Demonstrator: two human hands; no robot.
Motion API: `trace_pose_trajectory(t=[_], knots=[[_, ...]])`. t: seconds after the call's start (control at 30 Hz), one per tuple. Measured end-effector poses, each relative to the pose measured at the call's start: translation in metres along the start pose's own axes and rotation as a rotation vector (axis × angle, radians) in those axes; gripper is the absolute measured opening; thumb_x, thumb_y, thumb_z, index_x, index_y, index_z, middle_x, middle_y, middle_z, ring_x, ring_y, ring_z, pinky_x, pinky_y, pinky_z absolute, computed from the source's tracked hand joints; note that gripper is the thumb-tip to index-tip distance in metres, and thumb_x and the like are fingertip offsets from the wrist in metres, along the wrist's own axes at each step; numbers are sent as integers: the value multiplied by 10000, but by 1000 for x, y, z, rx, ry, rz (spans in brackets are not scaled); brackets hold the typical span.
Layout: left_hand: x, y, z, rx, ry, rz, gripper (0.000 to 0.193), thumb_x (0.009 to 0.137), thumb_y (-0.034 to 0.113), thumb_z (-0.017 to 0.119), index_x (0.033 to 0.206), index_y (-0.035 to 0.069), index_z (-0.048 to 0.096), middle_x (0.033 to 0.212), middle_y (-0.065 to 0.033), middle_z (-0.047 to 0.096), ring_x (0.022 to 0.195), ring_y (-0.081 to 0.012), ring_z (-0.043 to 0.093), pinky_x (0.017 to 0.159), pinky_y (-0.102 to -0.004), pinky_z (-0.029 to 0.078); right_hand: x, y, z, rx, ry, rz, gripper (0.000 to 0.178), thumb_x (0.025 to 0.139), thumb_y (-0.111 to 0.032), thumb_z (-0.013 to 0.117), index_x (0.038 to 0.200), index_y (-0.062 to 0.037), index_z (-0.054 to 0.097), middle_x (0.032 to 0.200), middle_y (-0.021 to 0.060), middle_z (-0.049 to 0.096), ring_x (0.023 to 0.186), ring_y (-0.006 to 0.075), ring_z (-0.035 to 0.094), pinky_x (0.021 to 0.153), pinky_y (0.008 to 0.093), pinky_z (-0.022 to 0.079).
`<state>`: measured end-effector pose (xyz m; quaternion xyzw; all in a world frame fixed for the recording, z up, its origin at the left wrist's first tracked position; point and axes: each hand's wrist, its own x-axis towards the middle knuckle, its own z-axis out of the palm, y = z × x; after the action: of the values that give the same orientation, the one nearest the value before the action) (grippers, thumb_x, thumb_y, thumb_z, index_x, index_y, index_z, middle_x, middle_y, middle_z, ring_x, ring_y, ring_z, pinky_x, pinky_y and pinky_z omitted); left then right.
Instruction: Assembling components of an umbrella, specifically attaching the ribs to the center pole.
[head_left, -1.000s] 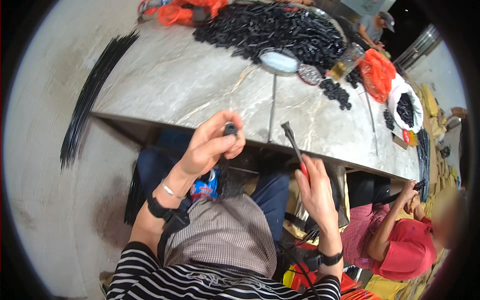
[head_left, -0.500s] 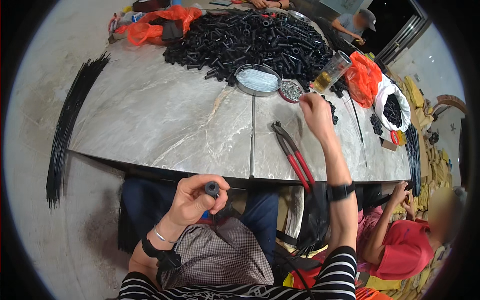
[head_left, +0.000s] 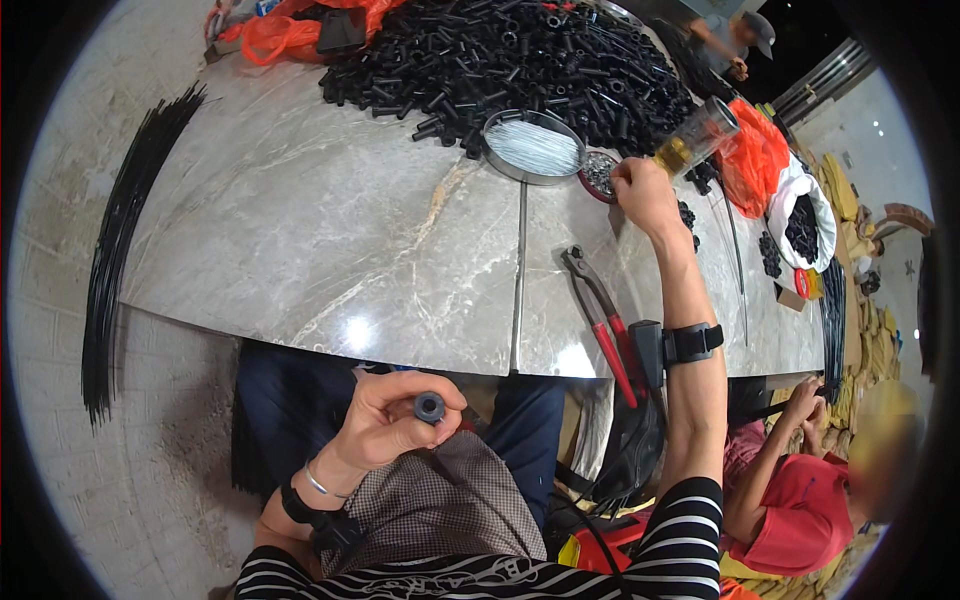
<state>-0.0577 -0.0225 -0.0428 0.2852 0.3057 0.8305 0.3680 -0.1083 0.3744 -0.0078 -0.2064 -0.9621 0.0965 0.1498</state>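
My left hand (head_left: 395, 415), held low over my lap, has its fingers wrapped round a black plastic tube (head_left: 429, 406) whose open round end faces up. My right hand (head_left: 648, 196) reaches far over the table, just right of a small red-rimmed dish (head_left: 591, 190) of tiny metal pieces. Its thumb and fingers are pinched together at the dish's edge; whatever lies between them is hidden. Left of that dish stands a round metal tray (head_left: 540, 179) of thin white sticks. Red-handled pliers (head_left: 592, 285) rest on the table, nearer to me than my right hand.
Black plastic tubes form a large heap (head_left: 500, 70) at the table's far side. A glass jar (head_left: 712, 125), an orange bag (head_left: 755, 160) and a white sack (head_left: 825, 235) stand right. Long black rods (head_left: 125, 260) lie left. A co-worker in red (head_left: 800, 505) sits at my right.
The view has shifted slightly. My right hand has moved a little farther forward, closer to the red-rimmed dish. My left hand keeps its hold on the black tube.
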Motion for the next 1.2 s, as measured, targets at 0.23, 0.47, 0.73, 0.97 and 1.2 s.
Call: trace_pose_trajectory(t=[0.23, 0.47, 0.73, 0.97, 1.2], knots=[[2, 0, 5, 35, 20, -5, 387, 841, 251, 696, 1039, -64, 591, 706, -71, 557, 628, -132, 510, 537, -254, 399, -3, -8, -1, -157, -59, 23, 148, 785, -168, 640, 830, -32, 676, 841, 204, 668, 847, 355, 649, 769, 425, 503], [1, 1, 8, 116, 63, 7, 386, 839, 290, 695, 997, -50, 603, 672, -82, 556, 578, -139, 489, 509, -274, 385, 1, 3, 0, 49, 16, 94, 179, 768, -185, 670, 854, -37, 720, 830, 203, 674, 801, 320, 665, 731, 398, 507], [-6, 3, 10, 119, 45, 25, 392, 829, 275, 706, 1034, -41, 600, 678, -88, 561, 590, -141, 492, 519, -274, 386, 1, 23, -5, 991, -78, 404, 160, 906, -134, 586, 878, 6, 659, 694, -8, 561, 555, 76, 450, 487, 205, 374], [-14, 4, 20, 145, 49, 37, 388, 837, 276, 699, 1068, -18, 596, 682, -83, 560, 590, -137, 490, 517, -275, 383, -55, -4, -41, 1729, -228, 313, 162, 920, -180, 598, 996, -40, 628, 851, 8, 605, 717, 90, 548, 582, 219, 443], [-29, -1, 38, 148, 18, 80, 370, 850, 267, 688, 1086, -2, 594, 694, -73, 557, 587, -129, 480, 525, -272, 379, -146, -51, -68, 1885, -327, 266, 147, 898, -141, 623, 982, -21, 630, 890, 68, 645, 778, 137, 622, 635, 239, 520]])
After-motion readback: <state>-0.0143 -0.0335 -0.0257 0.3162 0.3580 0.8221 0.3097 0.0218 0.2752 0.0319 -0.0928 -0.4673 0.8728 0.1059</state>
